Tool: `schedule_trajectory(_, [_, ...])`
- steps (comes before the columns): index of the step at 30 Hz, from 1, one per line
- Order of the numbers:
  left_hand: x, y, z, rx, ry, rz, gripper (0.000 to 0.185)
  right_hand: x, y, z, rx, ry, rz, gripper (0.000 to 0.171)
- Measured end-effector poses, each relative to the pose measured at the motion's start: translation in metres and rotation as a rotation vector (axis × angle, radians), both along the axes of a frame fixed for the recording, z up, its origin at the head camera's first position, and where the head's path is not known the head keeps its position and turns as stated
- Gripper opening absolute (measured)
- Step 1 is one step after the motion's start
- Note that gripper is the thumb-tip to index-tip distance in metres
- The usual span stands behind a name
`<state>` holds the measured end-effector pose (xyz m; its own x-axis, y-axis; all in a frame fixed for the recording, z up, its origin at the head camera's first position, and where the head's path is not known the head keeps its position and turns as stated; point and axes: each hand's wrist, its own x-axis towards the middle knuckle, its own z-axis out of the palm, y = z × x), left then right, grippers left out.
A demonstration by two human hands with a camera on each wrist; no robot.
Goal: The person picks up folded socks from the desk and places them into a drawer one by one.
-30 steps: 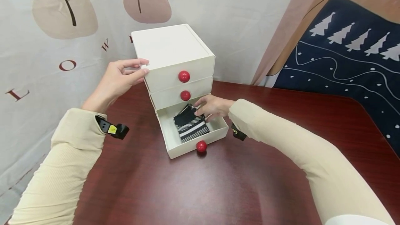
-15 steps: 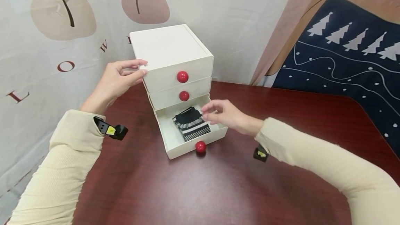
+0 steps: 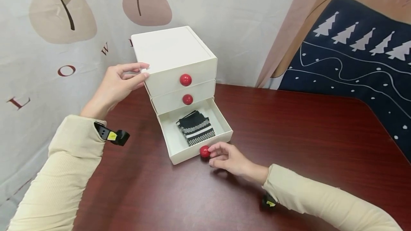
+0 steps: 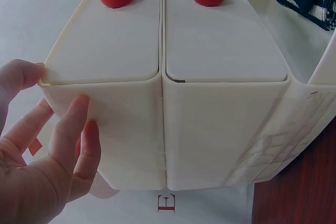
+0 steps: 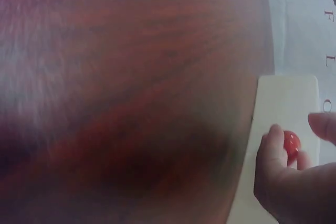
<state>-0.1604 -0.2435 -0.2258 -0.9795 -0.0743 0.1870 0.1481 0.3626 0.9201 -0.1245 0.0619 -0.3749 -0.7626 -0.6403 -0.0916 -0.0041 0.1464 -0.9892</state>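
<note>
A white drawer cabinet [image 3: 173, 51] with red round knobs stands on the table. Its bottom drawer [image 3: 171, 158] is pulled out and holds a folded black knit item with white stripes [image 3: 196, 128]; its kind is unclear. My left hand [image 3: 117, 83] touches the cabinet's upper front left corner. In the left wrist view, its fingertips [image 4: 79, 103] lie against the side panel. My right hand [image 3: 232, 159] is at the bottom drawer's knob [image 3: 204, 151], fingers loosely bent and thumb apart. The right wrist view shows a red knob [image 5: 291, 146] partly behind the fingers.
The dark red wooden table [image 3: 289, 134] spreads out to the right. A printed pale cloth [image 3: 224, 17] hangs behind the cabinet. A navy fabric with white trees [image 3: 353, 63] hangs at the right.
My right hand has come out of the bottom drawer and moved down and forward to its knob. The folded knit stays in the drawer. My left hand keeps its place on the corner.
</note>
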Motion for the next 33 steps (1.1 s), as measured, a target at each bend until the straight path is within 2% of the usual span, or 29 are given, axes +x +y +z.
schedule_trajectory(3, [0.0, 0.0, 0.0, 0.0, 0.004, -0.001, 0.034, 0.002, -0.005, -0.007, -0.048, -0.009, -0.06, 0.035])
schedule_trajectory(9, [-0.001, 0.0, -0.002, 0.003, 0.005, -0.001, 0.034, 0.005, -0.02, -0.014, -0.167, -0.111, -0.188, 0.035])
schedule_trajectory(14, [-0.001, -0.001, -0.002, 0.004, 0.002, 0.001, 0.034, 0.007, -0.03, -0.017, -0.198, -0.151, -0.258, 0.033])
schedule_trajectory(17, [-0.001, -0.001, -0.002, 0.001, 0.002, 0.003, 0.035, 0.005, -0.035, -0.018, -0.202, -0.131, -0.289, 0.03])
schedule_trajectory(23, [-0.002, -0.001, -0.002, -0.005, -0.003, 0.004, 0.036, -0.009, -0.046, -0.022, -0.197, -0.095, -0.337, 0.026])
schedule_trajectory(33, [-0.002, -0.001, -0.002, 0.0, -0.001, 0.007, 0.035, -0.04, -0.066, -0.018, -0.22, -0.107, -0.429, 0.029])
